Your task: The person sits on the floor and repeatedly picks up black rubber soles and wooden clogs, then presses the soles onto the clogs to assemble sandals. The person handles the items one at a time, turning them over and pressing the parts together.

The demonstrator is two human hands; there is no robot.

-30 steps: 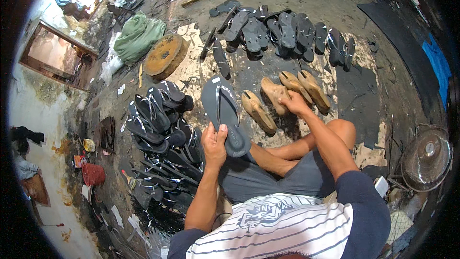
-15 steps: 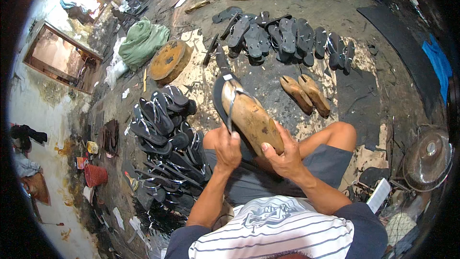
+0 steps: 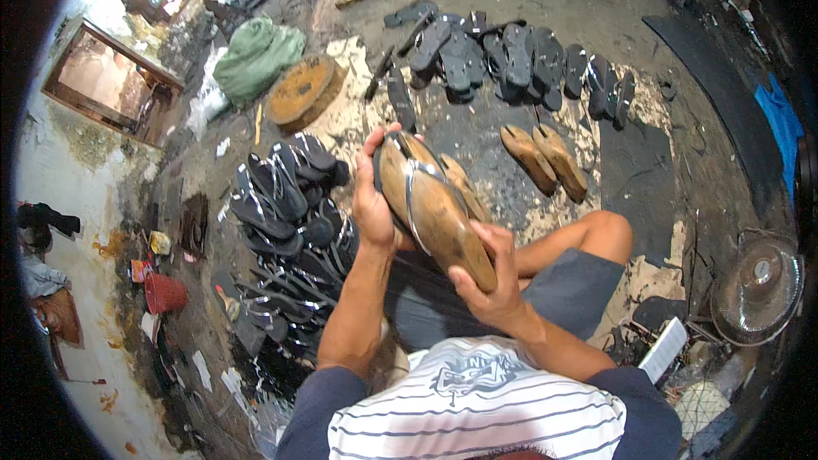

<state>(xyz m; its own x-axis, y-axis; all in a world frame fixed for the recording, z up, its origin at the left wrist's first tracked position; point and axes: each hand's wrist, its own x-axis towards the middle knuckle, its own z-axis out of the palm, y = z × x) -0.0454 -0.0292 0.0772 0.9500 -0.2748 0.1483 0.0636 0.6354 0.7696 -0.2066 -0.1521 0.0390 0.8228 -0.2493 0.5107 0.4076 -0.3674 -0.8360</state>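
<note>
Above my lap is a wooden shoe last (image 3: 434, 213), tilted with its toe away from me. A silvery thong strap (image 3: 411, 196) crosses its front, and a dark sandal sole shows along its left edge. My left hand (image 3: 371, 204) wraps around the toe end from the left, fingers over the sole's edge. At the heel end, my right hand (image 3: 494, 281) grips the last with the thumb on the near side. Part of another wooden last (image 3: 464, 185) shows just behind it, mostly hidden. Beyond the toe lies a dark sandal (image 3: 400, 100).
A pile of black sandals (image 3: 285, 204) is on my left. More dark sandals (image 3: 520, 55) lie in a row ahead. Two wooden lasts (image 3: 530, 159) rest on the floor, right of centre. A round wood block (image 3: 304, 94) and a fan (image 3: 757, 285) stand farther out.
My left hand has moved from the strap up to the toe and closed around it. The sandal's sole now lies against the last, where before it hung off to the left.
</note>
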